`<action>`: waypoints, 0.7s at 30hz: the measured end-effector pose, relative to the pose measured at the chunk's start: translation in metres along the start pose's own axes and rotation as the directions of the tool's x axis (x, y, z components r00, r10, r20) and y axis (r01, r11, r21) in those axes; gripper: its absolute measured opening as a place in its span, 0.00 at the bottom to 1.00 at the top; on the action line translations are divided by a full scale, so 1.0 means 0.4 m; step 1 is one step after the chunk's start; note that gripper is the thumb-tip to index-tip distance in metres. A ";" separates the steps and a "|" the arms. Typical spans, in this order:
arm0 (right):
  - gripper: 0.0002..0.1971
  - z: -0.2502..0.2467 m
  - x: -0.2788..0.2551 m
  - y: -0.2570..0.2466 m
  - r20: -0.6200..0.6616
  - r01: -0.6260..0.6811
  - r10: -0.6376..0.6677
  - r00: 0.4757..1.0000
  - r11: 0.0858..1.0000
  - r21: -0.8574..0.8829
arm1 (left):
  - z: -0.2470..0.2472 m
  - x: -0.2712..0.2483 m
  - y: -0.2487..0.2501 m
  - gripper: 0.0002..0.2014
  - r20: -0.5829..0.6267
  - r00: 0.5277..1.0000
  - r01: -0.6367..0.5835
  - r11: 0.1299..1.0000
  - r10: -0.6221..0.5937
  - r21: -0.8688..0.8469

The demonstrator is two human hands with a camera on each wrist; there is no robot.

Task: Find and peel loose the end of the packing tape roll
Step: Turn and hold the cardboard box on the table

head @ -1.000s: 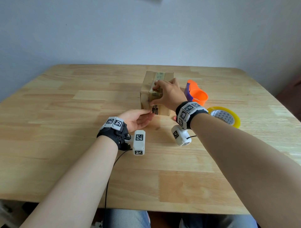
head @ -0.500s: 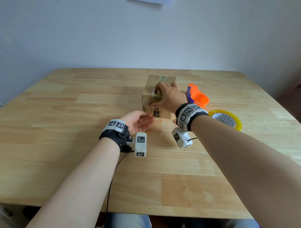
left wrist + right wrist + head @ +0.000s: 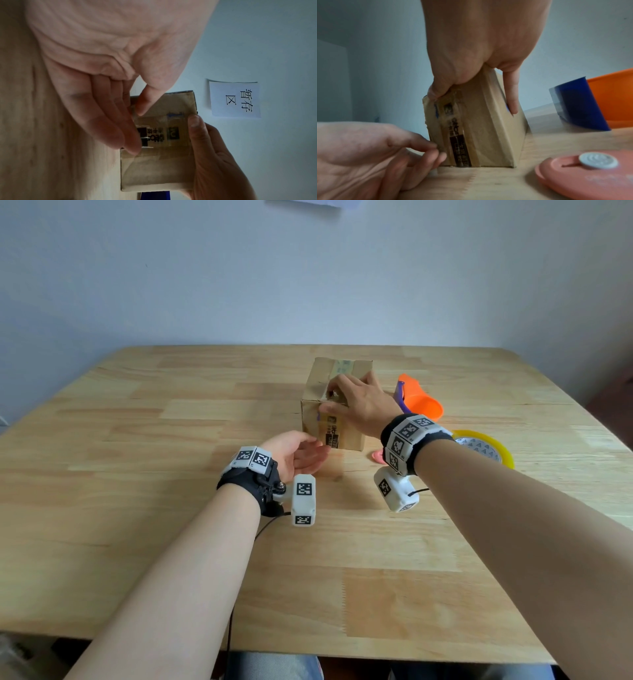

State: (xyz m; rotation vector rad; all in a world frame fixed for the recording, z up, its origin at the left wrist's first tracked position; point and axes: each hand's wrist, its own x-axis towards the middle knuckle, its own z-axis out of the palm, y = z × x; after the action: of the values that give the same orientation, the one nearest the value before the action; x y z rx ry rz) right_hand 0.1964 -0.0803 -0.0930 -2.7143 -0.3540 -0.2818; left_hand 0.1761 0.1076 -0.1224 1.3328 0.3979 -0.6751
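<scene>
Head view: a box (image 3: 337, 402) stands on the table (image 3: 137, 508) and serves as the landmark. The right hand (image 3: 359, 405) lies over the box's top near edge, fingers curled onto the top, thumb pressed on the front face, so it grips the box. The left hand (image 3: 294, 451) lies just in front of the box, palm turned inward, fingers loosely extended toward the box's lower front, holding nothing. The tape roll (image 3: 483, 448) lies flat on the table to the right of the box, beyond the right wrist, apart from both hands. An orange dispenser (image 3: 419, 402) lies right of the box, farther back than the roll. A pink disc (image 3: 376, 456) peeks out at the box's near right corner.

Left wrist view: the left fingers (image 3: 109, 121) lie close together, tips at the box's (image 3: 163, 155) taped face; whether they touch it I cannot tell. The right thumb (image 3: 195, 129) presses the box's top edge. A paper note (image 3: 235, 99) hangs on the wall behind the box.

Right wrist view: the right hand (image 3: 476, 56) clamps the box (image 3: 476, 129) from above, one finger down its right side. The left hand (image 3: 373, 151) has its fingertips at the box's lower left edge. The pink disc (image 3: 583, 174) lies right of the box; the dispenser (image 3: 597, 104) lies behind that.
</scene>
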 end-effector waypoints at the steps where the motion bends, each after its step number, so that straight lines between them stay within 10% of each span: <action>1: 0.23 0.001 0.002 -0.001 -0.009 0.001 -0.001 1.000 1.000 0.002 | 0.000 0.000 0.000 0.04 0.000 1.000 -0.001 1.000 0.001 -0.004; 21: 0.34 -0.021 -0.015 -0.021 0.015 -0.022 0.023 1.000 0.998 -0.055 | 0.024 -0.013 -0.006 0.05 -0.013 0.998 -0.054 0.998 0.055 0.031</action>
State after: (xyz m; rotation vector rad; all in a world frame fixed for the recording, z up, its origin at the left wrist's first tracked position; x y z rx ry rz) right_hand 0.1872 -0.0773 -0.0839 -2.7737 -0.3245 -0.2684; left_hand 0.1698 0.0991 -0.1189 1.3738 0.3625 -0.6289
